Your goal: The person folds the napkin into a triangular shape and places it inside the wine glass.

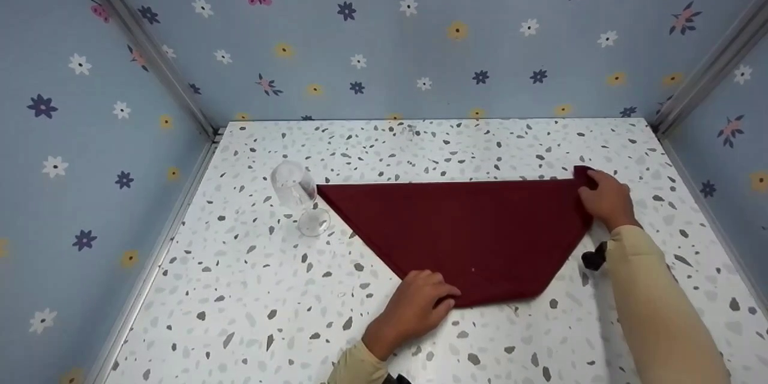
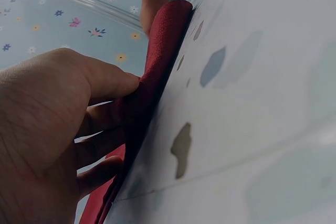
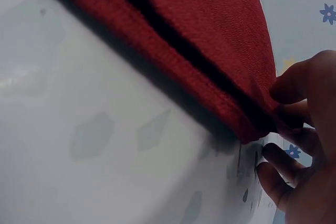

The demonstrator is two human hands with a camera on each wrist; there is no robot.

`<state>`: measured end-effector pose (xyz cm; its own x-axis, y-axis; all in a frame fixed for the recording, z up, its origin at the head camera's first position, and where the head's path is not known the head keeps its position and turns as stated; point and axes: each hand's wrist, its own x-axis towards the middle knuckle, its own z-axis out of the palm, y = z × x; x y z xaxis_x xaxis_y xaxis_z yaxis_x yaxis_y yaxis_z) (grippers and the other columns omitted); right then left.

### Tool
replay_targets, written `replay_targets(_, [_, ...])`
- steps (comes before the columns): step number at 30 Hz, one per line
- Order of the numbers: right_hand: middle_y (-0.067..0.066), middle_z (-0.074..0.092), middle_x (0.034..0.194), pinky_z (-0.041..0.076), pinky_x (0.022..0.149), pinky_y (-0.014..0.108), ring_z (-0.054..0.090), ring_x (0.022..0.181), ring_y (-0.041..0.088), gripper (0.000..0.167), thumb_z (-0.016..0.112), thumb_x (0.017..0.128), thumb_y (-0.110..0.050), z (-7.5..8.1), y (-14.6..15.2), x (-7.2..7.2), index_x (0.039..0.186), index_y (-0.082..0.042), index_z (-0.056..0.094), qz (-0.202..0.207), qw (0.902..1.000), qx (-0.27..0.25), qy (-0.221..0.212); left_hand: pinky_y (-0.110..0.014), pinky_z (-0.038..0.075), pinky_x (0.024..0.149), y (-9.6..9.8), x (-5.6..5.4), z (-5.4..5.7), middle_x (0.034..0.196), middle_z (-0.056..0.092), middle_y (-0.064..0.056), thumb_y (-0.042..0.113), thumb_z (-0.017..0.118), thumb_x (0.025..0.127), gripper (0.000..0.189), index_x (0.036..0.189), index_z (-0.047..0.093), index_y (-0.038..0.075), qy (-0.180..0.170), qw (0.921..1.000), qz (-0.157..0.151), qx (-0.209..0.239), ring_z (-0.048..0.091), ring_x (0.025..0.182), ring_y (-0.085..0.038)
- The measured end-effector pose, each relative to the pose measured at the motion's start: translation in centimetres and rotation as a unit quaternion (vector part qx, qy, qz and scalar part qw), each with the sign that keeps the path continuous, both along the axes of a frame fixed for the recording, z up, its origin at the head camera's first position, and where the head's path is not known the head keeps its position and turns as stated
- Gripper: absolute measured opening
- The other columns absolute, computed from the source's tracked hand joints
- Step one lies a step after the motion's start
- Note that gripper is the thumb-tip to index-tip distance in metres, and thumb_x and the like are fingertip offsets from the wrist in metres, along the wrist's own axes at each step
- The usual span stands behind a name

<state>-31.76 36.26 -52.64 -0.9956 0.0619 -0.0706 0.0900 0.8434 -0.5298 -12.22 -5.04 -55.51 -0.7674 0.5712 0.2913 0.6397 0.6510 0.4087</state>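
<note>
A dark red cloth napkin [image 1: 462,228], folded in layers to a flat shape with a long straight far edge and slanting sides, lies on the speckled tabletop. At its near left edge, my left hand [image 1: 417,306] holds the fold, curled fingers on the cloth and thumb against the rim. The left wrist view shows that thumb touching the rolled edge of the napkin [image 2: 163,40]. My right hand [image 1: 609,198] pinches the far right corner, which is turned up a little. Seen from the right wrist, thumb and forefinger grip the napkin [image 3: 210,30]; the other fingers hang below it.
A clear stemmed glass [image 1: 293,186] lies on its side, left of the napkin's far left corner and close to it. Flowered blue panels [image 1: 384,42] enclose the back and both sides of the white speckled table [image 1: 240,288].
</note>
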Motion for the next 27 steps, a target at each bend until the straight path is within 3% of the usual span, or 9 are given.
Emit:
replay_targets(4, [0.033,0.028,0.155,0.024,0.113,0.06,0.025,0.142,0.051,0.062,0.041,0.102,-0.025,0.4,0.3,0.2,0.154,0.004,0.029,-0.044,0.9973,-0.058,-0.007,-0.029,0.047,0.086,0.0,0.0,0.0,0.087,0.063,0.011,0.023,0.066,0.095,0.019,0.11,0.078,0.023,0.002,1.0,-0.001,-0.003,0.054,0.079,-0.006])
replay_targets(7, [0.027,0.028,0.158,0.03,0.112,0.053,0.027,0.144,0.044,0.061,0.04,0.101,-0.028,0.7,0.4,0.5,0.155,-0.001,0.032,-0.09,0.9887,-0.12,0.0,-0.03,0.047,0.086,0.0,0.0,0.0,0.086,0.063,0.01,0.022,0.066,0.095,0.019,0.11,0.078,0.022,0.001,1.0,-0.002,-0.002,0.054,0.079,-0.006])
replay_targets(9, [0.021,0.031,0.158,0.04,0.105,0.043,0.035,0.14,0.037,0.059,0.042,0.101,-0.03,0.8,0.5,0.7,0.155,-0.005,0.036,-0.126,0.9781,-0.165,0.007,-0.03,0.047,0.086,0.0,0.0,0.0,0.086,0.063,0.01,0.022,0.066,0.095,0.019,0.109,0.078,0.022,0.0,1.0,-0.001,0.0,0.055,0.079,-0.007])
replay_targets(11, [0.017,0.035,0.157,0.046,0.095,0.032,0.045,0.132,0.028,0.057,0.046,0.101,-0.031,1.0,0.5,0.8,0.153,-0.008,0.041,-0.166,0.9596,-0.227,0.013,-0.03,0.048,0.086,0.0,0.0,-0.1,0.086,0.063,0.01,0.021,0.066,0.095,0.019,0.109,0.078,0.022,0.0,1.0,-0.001,0.002,0.055,0.079,-0.007])
replay_targets(14, [0.011,0.039,0.156,0.048,0.08,0.02,0.052,0.118,0.016,0.052,0.055,0.1,-0.026,1.4,0.6,0.8,0.148,-0.01,0.05,-0.229,0.9069,-0.354,0.016,-0.03,0.047,0.086,0.0,0.1,-0.1,0.087,0.064,0.01,0.021,0.065,0.095,0.019,0.109,0.078,0.022,0.002,1.0,-0.001,0.004,0.055,0.08,-0.007])
replay_targets(18, [0.009,0.045,0.15,0.049,0.082,0.017,0.053,0.115,0.01,0.043,0.065,0.095,-0.014,2.2,0.6,0.6,0.138,-0.01,0.062,-0.29,0.8047,-0.517,0.03,-0.03,0.047,0.087,0.0,0.1,-0.2,0.088,0.064,0.01,0.022,0.065,0.095,0.019,0.11,0.078,0.022,0.001,1.0,-0.001,0.003,0.055,0.081,-0.007])
replay_targets(21, [0.009,0.054,0.135,0.054,0.079,0.021,0.057,0.109,0.013,0.03,0.067,0.093,-0.006,2.7,0.8,0.6,0.123,-0.008,0.07,-0.31,0.7468,-0.586,0.049,-0.03,0.047,0.088,0.1,0.1,-0.1,0.088,0.064,0.01,0.021,0.065,0.095,0.02,0.11,0.078,0.022,-0.002,1.0,0.0,0.001,0.056,0.081,-0.007])
replay_targets(24, [0.002,0.058,0.12,0.056,0.071,0.024,0.061,0.097,0.013,0.019,0.065,0.093,0.0,3.1,1.2,0.8,0.109,-0.008,0.071,-0.326,0.7104,-0.62,0.066,-0.03,0.047,0.088,0.0,0.1,-0.1,0.088,0.064,0.01,0.021,0.065,0.095,0.019,0.11,0.078,0.022,-0.002,1.0,0.001,-0.001,0.056,0.081,-0.007])
replay_targets(27, [0.0,0.055,0.12,0.054,0.067,0.026,0.06,0.092,0.013,0.023,0.061,0.094,0.0,3.3,1.6,0.9,0.111,-0.013,0.068,-0.341,0.7072,-0.616,0.065,-0.031,0.047,0.088,0.0,0.0,-0.1,0.088,0.064,0.01,0.021,0.065,0.096,0.019,0.109,0.078,0.023,-0.001,1.0,-0.001,0.0,0.056,0.081,-0.008])
